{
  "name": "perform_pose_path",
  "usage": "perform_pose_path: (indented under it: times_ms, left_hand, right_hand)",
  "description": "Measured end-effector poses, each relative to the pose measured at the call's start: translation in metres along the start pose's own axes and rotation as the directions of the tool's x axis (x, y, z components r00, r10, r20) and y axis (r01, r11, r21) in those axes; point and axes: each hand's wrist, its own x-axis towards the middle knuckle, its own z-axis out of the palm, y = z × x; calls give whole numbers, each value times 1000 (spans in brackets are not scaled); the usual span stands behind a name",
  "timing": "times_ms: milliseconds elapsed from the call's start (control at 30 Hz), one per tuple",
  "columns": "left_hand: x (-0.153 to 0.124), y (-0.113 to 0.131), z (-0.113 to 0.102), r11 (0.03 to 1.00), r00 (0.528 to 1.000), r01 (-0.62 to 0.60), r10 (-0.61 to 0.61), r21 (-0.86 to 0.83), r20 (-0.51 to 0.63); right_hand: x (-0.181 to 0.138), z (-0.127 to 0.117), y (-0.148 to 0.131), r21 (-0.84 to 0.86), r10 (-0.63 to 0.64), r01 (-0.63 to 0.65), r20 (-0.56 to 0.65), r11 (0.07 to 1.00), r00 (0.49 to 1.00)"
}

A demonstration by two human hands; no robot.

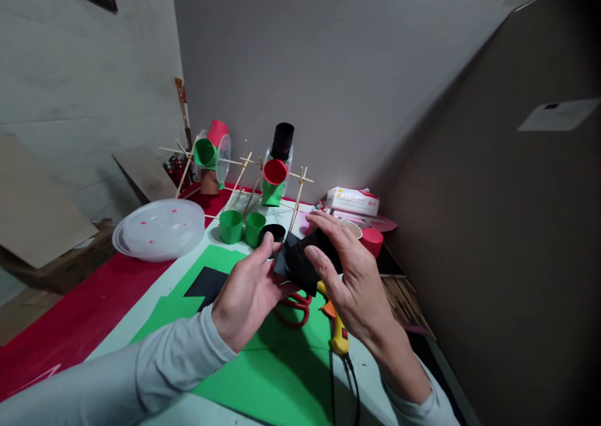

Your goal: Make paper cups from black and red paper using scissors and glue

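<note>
Between my two hands is a piece of black paper (299,260), partly wrapped into a rounded shape; a black cup may be inside it, but I cannot tell. My left hand (248,294) grips its left side from below, thumb up. My right hand (352,279) curls over the right side, fingers on top and thumb toward the middle. Just beyond my left thumb stands a black cup (273,231). Beneath my hands lie red-handled scissors (300,313) on green sheets (263,363), and a yellow glue gun (339,338) with a black cord.
Two green cups (231,227) stand ahead on the left, near stacked clear plastic lids (162,229). Behind them are stick frames carrying coloured cups (275,171). At the back right sit a tissue pack (353,201) and a red cup (372,241). A dark piece (206,284) lies on the green sheets.
</note>
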Motion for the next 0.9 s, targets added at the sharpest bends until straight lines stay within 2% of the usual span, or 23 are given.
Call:
perform_pose_path:
  times_ms: [267,567,900]
  left_hand:
    - [0,0,1,988,995,80,-72,-135,64]
    - [3,-1,-4,983,989,128,-117,-130,88]
    - [1,1,-4,987,988,117,-104,-112,112]
  right_hand:
    - [-2,9,3,-84,33,-24,111,996,993]
    - [-1,10,6,-62,35,-29,102,998,994]
    - [-1,10,2,-57,17,-11,93,998,995]
